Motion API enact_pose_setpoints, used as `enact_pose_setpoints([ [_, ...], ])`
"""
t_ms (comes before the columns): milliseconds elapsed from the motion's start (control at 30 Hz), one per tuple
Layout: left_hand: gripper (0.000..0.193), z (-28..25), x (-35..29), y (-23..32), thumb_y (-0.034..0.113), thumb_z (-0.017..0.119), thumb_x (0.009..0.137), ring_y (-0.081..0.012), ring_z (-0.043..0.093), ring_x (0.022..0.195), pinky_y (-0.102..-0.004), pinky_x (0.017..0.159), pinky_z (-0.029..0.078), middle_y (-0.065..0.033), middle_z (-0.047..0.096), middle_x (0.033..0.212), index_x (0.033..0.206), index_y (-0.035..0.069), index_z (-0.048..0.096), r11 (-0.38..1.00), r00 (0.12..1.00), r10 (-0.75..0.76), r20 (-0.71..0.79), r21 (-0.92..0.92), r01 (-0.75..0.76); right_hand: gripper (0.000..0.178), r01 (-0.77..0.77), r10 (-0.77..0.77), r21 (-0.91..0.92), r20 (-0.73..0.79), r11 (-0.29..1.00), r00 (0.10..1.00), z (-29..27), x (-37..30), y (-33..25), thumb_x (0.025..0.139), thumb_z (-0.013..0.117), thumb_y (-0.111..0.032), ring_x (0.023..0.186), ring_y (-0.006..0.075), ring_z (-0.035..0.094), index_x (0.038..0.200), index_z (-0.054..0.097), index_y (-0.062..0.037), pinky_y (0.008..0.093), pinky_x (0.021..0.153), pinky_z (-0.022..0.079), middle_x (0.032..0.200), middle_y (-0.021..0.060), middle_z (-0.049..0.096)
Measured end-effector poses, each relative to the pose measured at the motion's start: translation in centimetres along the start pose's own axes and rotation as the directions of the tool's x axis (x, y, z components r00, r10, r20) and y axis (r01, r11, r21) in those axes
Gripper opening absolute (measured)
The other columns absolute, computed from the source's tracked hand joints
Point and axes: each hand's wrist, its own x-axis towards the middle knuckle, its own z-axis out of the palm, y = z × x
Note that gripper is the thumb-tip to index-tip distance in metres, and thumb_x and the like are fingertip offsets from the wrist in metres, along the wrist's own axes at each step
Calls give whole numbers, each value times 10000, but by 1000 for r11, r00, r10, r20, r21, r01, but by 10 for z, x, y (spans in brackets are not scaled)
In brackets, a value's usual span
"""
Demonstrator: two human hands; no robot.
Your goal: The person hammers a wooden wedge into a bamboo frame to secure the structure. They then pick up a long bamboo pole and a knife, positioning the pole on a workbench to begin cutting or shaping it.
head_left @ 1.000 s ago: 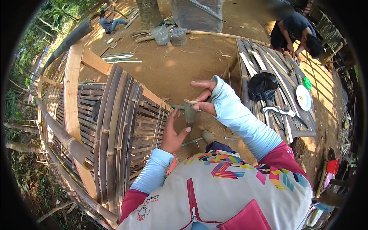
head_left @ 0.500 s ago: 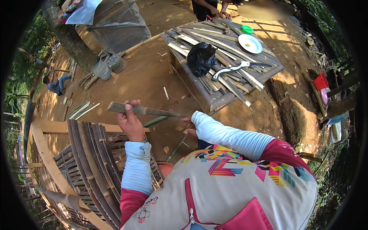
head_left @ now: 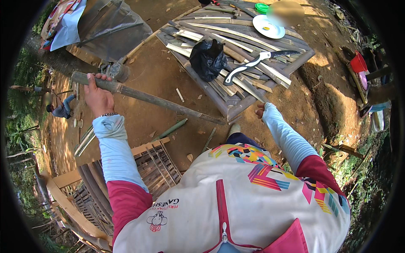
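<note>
The person wears a white jersey (head_left: 196, 211) with dark pink upper sleeves (head_left: 130, 204) and a pink zip strip (head_left: 220, 196). Multicoloured geometric shapes (head_left: 263, 178) and a small animal emblem (head_left: 157, 220) decorate it. The lower sleeves (head_left: 117, 152) are pale blue, with a thin bracelet (head_left: 110, 114) beside the left cuff (head_left: 110, 127)

On my light shirt (head_left: 198, 223), lower left of centre in the frame, dark lettering (head_left: 166, 205) stands in two lines, the second line larger. A small outlined badge (head_left: 157, 220) with red marks sits beside it. Any writing on the colourful sheet (head_left: 65, 23), upper left, is too small to read.
</note>
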Motion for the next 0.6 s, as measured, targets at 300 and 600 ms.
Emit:
enact_pose_setpoints([
  [300, 286, 47, 54, 18, 345, 515, 1077, -156, 491, 831, -307, 708, 455, -24, 494, 997, 1171, 75, 529, 916, 822, 9, 569, -334, 221, 605, 138, -132, 184, -43, 973, 990, 23, 28, 24, 873, 770, -170, 733, 184, 669, 1388, 541, 52, 343, 632, 542, 915, 114, 721],
  [600, 469, 96, 99, -7, 407, 639, 1004, -161, 467, 777, -308, 591, 484, -40, 405, 907, 1201, 29, 445, 613, 553, 163, 817, -523, 592, 538, 135, -137, 105, 8, 985, 991, 94, -3, -52, 886, 794, -156, 801, 180, 669, 1340, 561, 16, 327, 727, 541, 954, 107, 723],
])
